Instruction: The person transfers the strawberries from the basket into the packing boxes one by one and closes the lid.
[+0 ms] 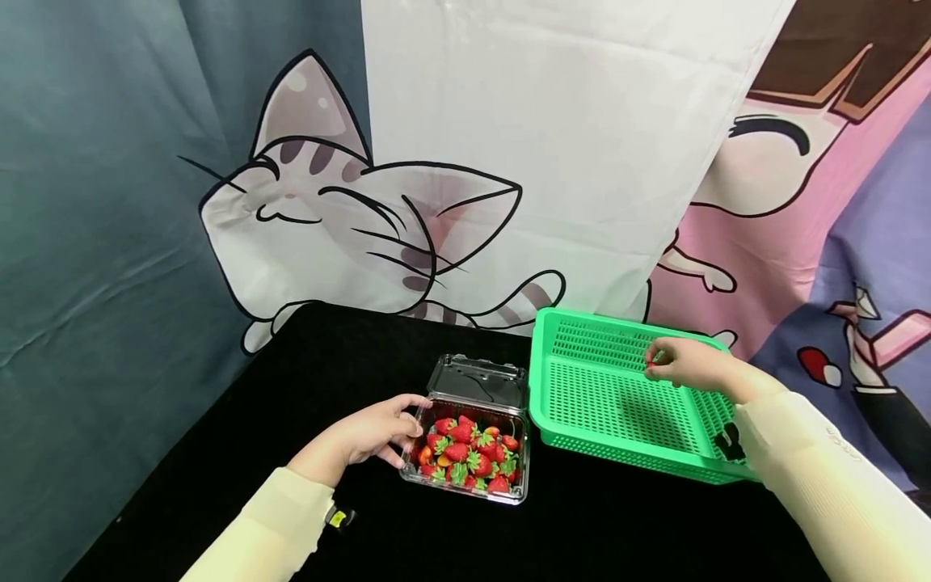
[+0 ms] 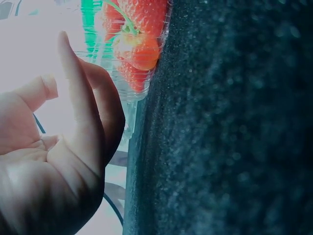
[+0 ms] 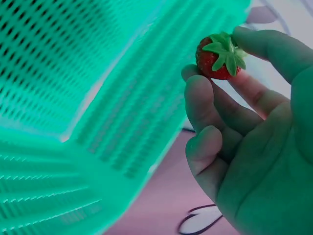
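Note:
My right hand [image 1: 680,361] is over the green basket [image 1: 538,396], pinching a strawberry [image 3: 217,58] between thumb and fingertips. The berry is red with a green leafy cap, as the right wrist view shows. At the left side of a clear plastic box [image 1: 465,493], my left hand [image 1: 374,432] rests with its fingers spread and loosely bent against the wall and rim. Inside the box lie several strawberries [image 1: 460,453], red with green caps, a few orange. In the left wrist view, some strawberries [image 2: 142,49] show through the clear wall beyond the fingers [image 2: 80,105].
The box's hinged lid [image 1: 476,381] lies folded back behind it. The basket stands close to the box's right side. Black cloth [image 1: 349,339] covers the table, and a printed curtain [image 1: 582,162] with cartoon figures hangs behind.

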The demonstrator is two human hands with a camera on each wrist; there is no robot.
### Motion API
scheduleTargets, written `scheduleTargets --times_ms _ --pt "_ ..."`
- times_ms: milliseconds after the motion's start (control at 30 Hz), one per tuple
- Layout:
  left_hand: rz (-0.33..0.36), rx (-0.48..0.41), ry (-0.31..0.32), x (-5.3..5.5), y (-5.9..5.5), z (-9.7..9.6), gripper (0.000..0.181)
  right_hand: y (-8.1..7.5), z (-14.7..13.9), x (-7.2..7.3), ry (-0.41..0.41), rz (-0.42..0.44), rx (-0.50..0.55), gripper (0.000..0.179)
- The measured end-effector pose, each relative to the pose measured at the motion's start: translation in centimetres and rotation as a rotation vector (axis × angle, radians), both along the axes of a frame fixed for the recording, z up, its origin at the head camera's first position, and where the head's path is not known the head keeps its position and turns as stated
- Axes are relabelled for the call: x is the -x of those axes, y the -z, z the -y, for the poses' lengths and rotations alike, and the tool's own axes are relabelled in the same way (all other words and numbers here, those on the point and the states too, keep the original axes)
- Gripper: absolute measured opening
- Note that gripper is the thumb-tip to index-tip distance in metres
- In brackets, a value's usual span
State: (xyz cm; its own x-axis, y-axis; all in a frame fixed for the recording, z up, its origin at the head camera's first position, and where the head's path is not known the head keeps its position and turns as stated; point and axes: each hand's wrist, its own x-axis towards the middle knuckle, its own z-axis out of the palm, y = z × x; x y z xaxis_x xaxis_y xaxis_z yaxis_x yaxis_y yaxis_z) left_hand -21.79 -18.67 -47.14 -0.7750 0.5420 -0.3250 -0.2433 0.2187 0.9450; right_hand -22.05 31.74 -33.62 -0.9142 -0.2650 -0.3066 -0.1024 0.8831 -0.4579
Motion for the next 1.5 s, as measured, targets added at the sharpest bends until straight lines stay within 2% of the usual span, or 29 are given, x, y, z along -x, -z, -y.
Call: scheduleTargets --times_ms 267,467,633,767,1000,1133,1333,1500 --pt "-0.007 -0.013 0.01 -0.2 0.0 0.0 0.057 -1.9 4.6 -2.5 0.008 -0.198 -0.049 0.037" --pt "-0.019 -0.006 0.012 -0.3 -0.2 0.0 0.057 -1.9 9.6 -4.8 0.031 -0.288 -0.009 0.031" --pt "-0.025 0.011 0.01 -0.4 -0.2 0.1 0.058 0.3 14.5 -6.5 -0.044 -0.322 0.051 0.02" --pt "-0.034 0.02 0.011 -0.5 -0.2 0.0 0.058 2.4 18.5 -7.2 -0.13 -0.35 0.065 0.018" --pt "-0.035 0.02 0.023 -0.5 -0.3 0.0 0.059 4.7 23.9 -7.5 -0.251 -0.427 -0.02 0.03" --pt "-0.04 0.015 0.036 -0.4 -0.3 0.1 0.059 6.2 26.0 -7.4 -0.309 -0.445 -0.055 0.03" --pt "-0.037 0.005 0.06 -0.5 -0.4 0.2 0.061 7.7 28.3 -7.3 -0.337 -0.432 -0.068 0.027" --pt "-0.03 0.008 0.062 -0.5 -0.4 0.3 0.062 8.7 29.4 -7.0 -0.367 -0.449 -0.117 0.023"
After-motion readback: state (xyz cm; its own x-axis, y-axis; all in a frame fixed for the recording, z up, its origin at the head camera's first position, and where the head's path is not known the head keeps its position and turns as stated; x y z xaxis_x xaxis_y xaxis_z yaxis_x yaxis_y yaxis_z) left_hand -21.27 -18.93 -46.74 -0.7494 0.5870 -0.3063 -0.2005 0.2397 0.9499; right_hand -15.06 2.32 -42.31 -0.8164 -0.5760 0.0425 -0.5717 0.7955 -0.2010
